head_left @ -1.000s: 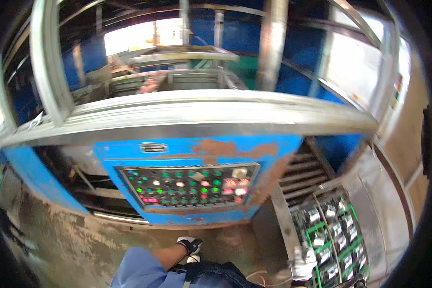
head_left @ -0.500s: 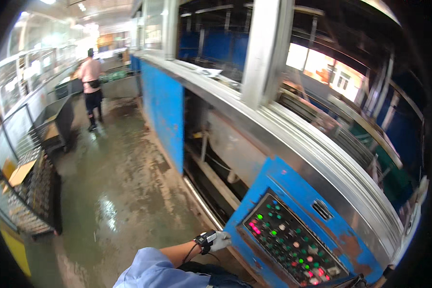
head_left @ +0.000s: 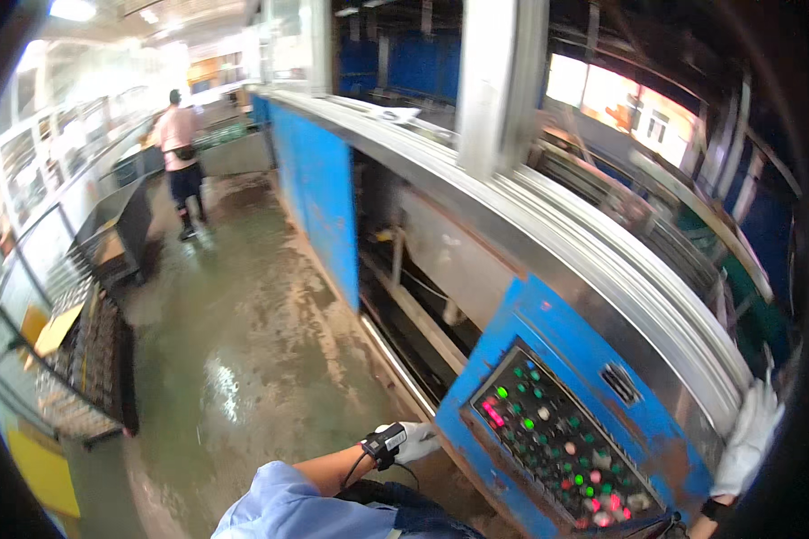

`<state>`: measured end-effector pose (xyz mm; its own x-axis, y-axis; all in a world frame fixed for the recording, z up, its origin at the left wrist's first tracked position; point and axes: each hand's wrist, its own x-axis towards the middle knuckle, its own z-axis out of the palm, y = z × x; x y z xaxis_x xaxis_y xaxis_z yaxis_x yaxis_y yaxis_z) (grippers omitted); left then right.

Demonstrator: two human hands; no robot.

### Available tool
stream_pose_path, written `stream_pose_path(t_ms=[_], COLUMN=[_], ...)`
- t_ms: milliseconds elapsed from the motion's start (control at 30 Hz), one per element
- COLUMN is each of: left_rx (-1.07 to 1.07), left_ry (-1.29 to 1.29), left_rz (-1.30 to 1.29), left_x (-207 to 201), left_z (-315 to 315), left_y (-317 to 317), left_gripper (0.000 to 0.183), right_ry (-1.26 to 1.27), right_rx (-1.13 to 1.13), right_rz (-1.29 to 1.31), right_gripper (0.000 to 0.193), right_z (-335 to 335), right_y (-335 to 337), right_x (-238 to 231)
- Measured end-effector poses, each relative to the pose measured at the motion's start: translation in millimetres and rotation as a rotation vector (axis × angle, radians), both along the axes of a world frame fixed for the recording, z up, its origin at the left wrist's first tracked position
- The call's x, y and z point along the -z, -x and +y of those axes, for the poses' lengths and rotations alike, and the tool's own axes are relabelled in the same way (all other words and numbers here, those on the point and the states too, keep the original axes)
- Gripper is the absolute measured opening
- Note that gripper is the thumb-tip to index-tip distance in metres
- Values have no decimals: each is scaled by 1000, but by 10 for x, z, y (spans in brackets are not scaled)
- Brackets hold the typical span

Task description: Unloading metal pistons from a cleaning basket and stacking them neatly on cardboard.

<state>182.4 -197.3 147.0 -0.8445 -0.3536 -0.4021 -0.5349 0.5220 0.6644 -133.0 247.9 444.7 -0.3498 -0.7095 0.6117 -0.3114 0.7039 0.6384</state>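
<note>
No text or numbers are legible, even on the control panel (head_left: 562, 442).

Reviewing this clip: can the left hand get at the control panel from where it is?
Probably yes: the left hand is low, just left of the blue housing that carries the control panel, and nothing visible blocks the way.

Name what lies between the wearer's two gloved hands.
In the head view, a blue cabinet with a button panel lies between the left hand and right hand.
</note>
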Motion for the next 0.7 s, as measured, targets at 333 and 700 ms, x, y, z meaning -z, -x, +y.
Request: stream_pose_path(t_ms=[333,700], left_rx=[572,1475], left_ry=[-123,-18], left_rz=[215,674], left_x=[-94,-769], left_z=[1204,4108], left_y=[917,773], left_gripper=[51,37], right_ry=[514,901], right_rx=[-12,1198], right_rz=[-598,-238], right_gripper=[29,55], right_z=[755,2944], right_y=[-2212,-5679], right_x=[852,1850])
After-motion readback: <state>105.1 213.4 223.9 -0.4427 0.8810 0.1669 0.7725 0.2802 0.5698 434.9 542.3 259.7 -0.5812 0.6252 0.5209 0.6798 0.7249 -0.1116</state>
